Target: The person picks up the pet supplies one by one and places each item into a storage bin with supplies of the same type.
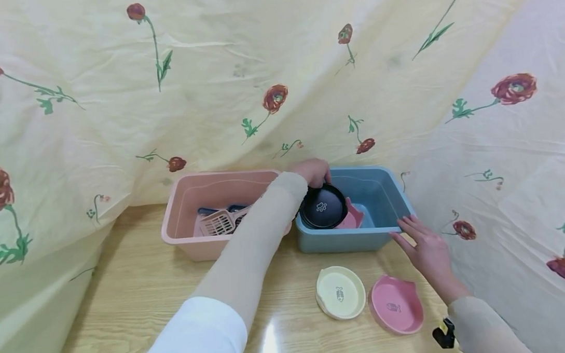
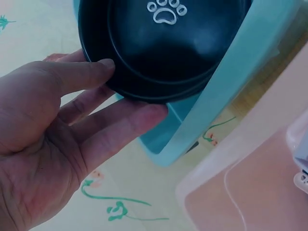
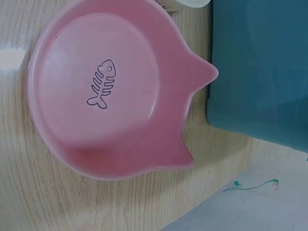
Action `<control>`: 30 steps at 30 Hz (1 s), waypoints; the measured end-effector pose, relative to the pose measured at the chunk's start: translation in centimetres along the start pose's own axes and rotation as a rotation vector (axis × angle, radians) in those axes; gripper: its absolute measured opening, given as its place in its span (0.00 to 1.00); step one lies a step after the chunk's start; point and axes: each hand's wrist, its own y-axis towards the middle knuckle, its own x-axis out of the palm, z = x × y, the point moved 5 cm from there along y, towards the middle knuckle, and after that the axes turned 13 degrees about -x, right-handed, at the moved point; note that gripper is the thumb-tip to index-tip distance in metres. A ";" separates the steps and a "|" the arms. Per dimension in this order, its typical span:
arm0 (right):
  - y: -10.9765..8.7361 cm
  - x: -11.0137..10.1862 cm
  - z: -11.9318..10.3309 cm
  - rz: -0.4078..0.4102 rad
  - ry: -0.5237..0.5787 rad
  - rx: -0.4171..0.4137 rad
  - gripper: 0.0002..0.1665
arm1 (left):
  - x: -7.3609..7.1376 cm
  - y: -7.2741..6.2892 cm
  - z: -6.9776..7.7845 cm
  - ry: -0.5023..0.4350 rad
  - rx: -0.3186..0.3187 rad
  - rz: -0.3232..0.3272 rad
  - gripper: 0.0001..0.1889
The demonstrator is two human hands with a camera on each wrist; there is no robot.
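Cream floral cloth (image 1: 205, 101) backs the pale wood-grain table (image 1: 137, 296). The left hand (image 1: 312, 172) pinches a round black paw-print bowl (image 1: 323, 211) at a rectangular blue plastic bin's (image 1: 345, 242) nine o'clock; the right hand (image 1: 426, 245), grip wide, touches its four-o'clock corner.

Clock read from middle of head view. Floral cloth (image 1: 214, 96), cream, creased, hung from 9 through 12 to 3; large red bloom (image 1: 3, 199) at 9, another between 2 and 3. Light wooden table (image 1: 137, 285) around 6, bright glare streak (image 1: 269, 340) on it. Pink bin (image 1: 196, 249) at 8; inside, slotted scoop (image 1: 217, 223), dark blue items (image 1: 208, 211) partly hidden. Cream bowl (image 1: 341, 293) at 5, fishbone print. Pink bowl (image 1: 396, 305) just beside it, between 4 and 5: fishbone print, two pointed ears.
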 end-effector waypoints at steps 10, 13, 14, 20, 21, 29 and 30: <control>0.7 -0.1 -0.6 0.042 0.029 -0.043 0.30 | 1.1 -0.7 0.5 0.104 -0.001 0.123 0.19; 0.6 -0.2 -0.6 0.038 0.016 -0.050 0.30 | 1.4 -0.8 0.9 0.122 -0.013 0.134 0.19; 0.5 -0.2 -0.5 0.037 0.015 -0.049 0.31 | 1.5 -0.8 1.1 0.133 -0.010 0.138 0.19; -0.4 -0.5 -0.1 0.031 0.002 -0.010 0.30 | 2.4 -0.2 2.0 0.145 0.022 0.144 0.20; -0.4 -0.5 -0.1 0.031 0.000 -0.010 0.30 | 2.4 0.0 2.0 0.143 0.017 0.140 0.21; 0.4 -0.3 -0.6 0.014 -0.005 -0.027 0.31 | 2.9 0.7 0.7 0.102 -0.034 0.128 0.20; 0.5 -0.3 -0.7 0.011 -0.003 -0.028 0.31 | 2.9 0.7 0.7 0.103 -0.030 0.132 0.19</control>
